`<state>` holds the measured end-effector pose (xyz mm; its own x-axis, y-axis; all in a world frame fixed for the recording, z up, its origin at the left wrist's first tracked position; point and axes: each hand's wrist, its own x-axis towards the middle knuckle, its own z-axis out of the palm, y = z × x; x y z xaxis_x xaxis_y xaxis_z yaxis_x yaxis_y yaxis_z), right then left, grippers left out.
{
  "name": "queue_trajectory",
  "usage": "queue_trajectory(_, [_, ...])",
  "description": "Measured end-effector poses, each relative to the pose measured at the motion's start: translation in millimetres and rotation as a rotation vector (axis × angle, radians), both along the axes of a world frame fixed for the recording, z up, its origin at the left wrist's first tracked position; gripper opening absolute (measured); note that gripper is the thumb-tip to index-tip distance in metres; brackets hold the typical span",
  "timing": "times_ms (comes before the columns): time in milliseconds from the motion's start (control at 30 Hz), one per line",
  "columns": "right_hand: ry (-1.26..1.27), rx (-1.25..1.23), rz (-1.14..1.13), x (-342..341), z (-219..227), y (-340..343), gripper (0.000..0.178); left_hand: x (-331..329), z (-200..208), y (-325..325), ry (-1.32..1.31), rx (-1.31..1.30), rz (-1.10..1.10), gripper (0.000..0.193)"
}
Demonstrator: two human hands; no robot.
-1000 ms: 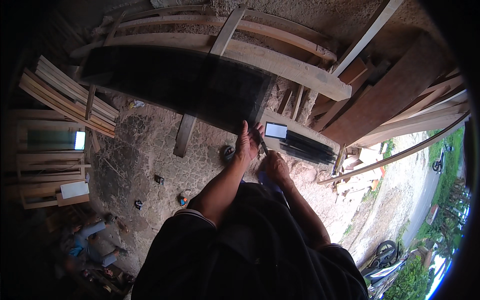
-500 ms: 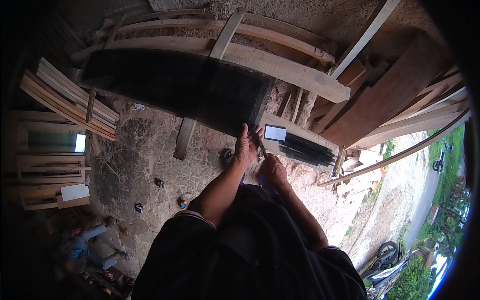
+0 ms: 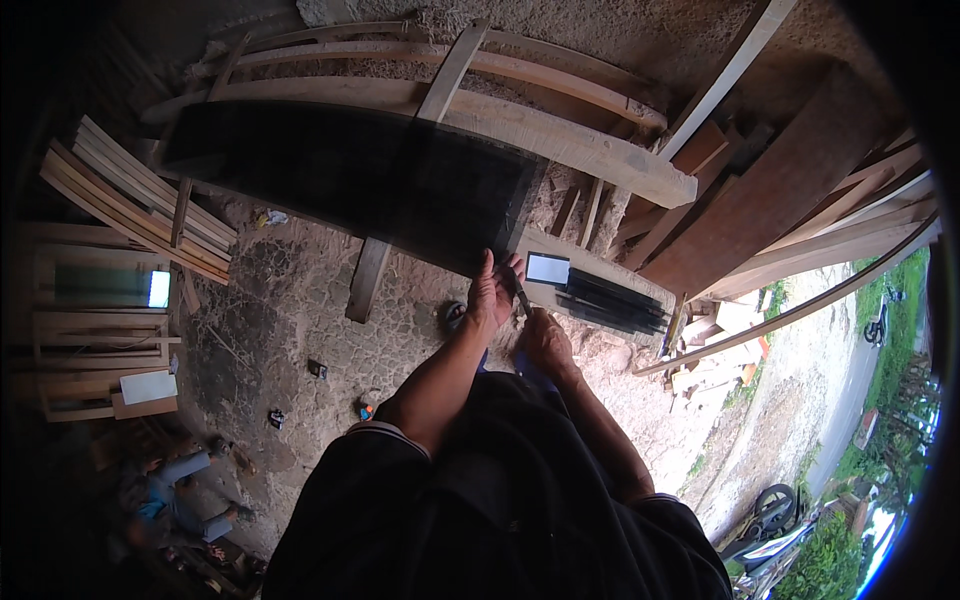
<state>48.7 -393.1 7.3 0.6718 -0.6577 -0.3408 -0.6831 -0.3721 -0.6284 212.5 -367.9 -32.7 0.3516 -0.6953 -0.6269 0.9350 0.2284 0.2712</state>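
My right hand (image 3: 546, 342) is closed around the handle of a slim dark tool with a narrow blade-like end (image 3: 522, 297); its exact kind is too small to tell. The tool points up and left, its far end at the fingers of my left hand (image 3: 488, 298). That hand is palm up with the thumb stretched away from the fingers. Just beyond lies a large dark see-through sheet (image 3: 350, 175) across wooden supports. A white rectangle with a dark border (image 3: 548, 268) rests right of my hands, beside several thin black strips (image 3: 612, 303) on a pale board.
Thick planks (image 3: 570, 138) run behind the sheet, with a crosspiece (image 3: 370, 280) jutting towards me. Boards (image 3: 760, 190) lean at the right. Stacked slats (image 3: 150, 205) lie left. Small objects (image 3: 317, 369) dot the cracked floor. Another person (image 3: 180, 500) sits at lower left.
My hands and the tool stay nearly where they were, with only a very slight shift. The whole view has moved a little; the sheet and strips look unchanged.
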Motion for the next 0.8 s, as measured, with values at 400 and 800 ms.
queue_trajectory(400, [0.030,-0.007,-0.023,0.9,8.4,2.9,0.027,-2.9,-4.7,-3.9,0.010,-0.023,0.023,0.068])
queue_trajectory(800, [0.039,0.013,-0.061,7.1,17.6,2.4,0.022,-2.2,-0.6,-4.1,0.004,-0.012,0.021,0.071])
